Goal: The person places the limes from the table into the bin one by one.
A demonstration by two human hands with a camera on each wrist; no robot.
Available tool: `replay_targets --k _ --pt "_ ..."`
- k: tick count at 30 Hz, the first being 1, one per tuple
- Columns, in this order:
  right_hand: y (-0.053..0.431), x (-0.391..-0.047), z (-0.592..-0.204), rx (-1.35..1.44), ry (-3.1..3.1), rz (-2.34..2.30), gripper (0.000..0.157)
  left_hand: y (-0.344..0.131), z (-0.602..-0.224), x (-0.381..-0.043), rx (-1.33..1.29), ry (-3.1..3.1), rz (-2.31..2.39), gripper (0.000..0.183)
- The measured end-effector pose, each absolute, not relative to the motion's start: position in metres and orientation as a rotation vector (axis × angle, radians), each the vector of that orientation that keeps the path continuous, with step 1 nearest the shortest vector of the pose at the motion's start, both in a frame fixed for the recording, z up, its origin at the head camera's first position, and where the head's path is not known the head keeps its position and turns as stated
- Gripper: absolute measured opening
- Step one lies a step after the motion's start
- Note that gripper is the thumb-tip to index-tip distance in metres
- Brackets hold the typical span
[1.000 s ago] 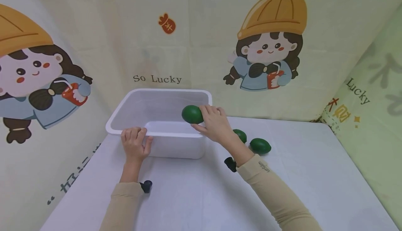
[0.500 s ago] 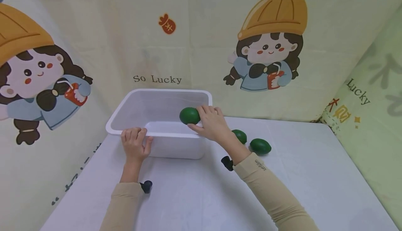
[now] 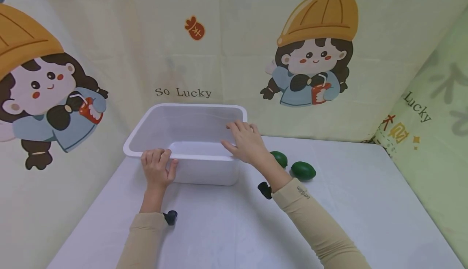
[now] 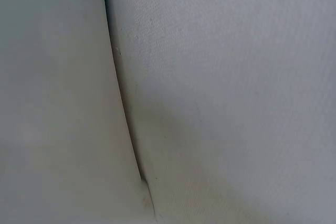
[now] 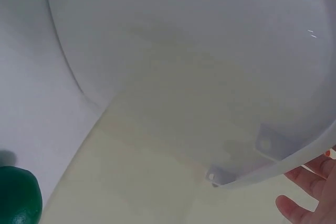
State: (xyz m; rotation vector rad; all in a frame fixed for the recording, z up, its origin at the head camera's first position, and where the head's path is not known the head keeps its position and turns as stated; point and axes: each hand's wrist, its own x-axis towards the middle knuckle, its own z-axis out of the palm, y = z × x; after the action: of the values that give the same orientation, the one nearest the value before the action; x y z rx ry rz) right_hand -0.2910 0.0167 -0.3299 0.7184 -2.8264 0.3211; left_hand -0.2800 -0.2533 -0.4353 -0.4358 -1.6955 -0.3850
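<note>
A white plastic bin (image 3: pixel 199 171) stands near the back wall. My left hand (image 3: pixel 158 167) grips its front rim, fingers over the edge and thumb on the outer side. Above the bin's right end is my right hand (image 3: pixel 249 144), its fingers spread and holding nothing; the right wrist view has its fingertips (image 5: pixel 310 182) beside the rim. Two smooth dark green limes lie on the table right of the bin: one lime (image 3: pixel 303 171) in full sight, the other lime (image 3: pixel 280 159) partly behind my right wrist. The bin's near inside floor is hidden by its front wall.
A white cloth covers the table (image 3: pixel 219 228). Printed fabric hangs as a wall (image 3: pixel 241 57) close behind the bin and down both sides. Small black cameras sit at the left wrist (image 3: pixel 170 217) and the right wrist (image 3: pixel 265 190).
My right hand moved slightly left over the bin with a lime, then let it go; that lime is out of sight now. My left hand stayed on the rim.
</note>
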Motion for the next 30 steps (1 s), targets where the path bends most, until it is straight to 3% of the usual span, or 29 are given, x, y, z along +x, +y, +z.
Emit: replay_targets --k 30 --pt "0.052 -0.282 -0.331 0.658 -2.775 0.434 0.049 -0.254 -0.434 -0.282 -0.439 -1.682 -0.407 0.049"
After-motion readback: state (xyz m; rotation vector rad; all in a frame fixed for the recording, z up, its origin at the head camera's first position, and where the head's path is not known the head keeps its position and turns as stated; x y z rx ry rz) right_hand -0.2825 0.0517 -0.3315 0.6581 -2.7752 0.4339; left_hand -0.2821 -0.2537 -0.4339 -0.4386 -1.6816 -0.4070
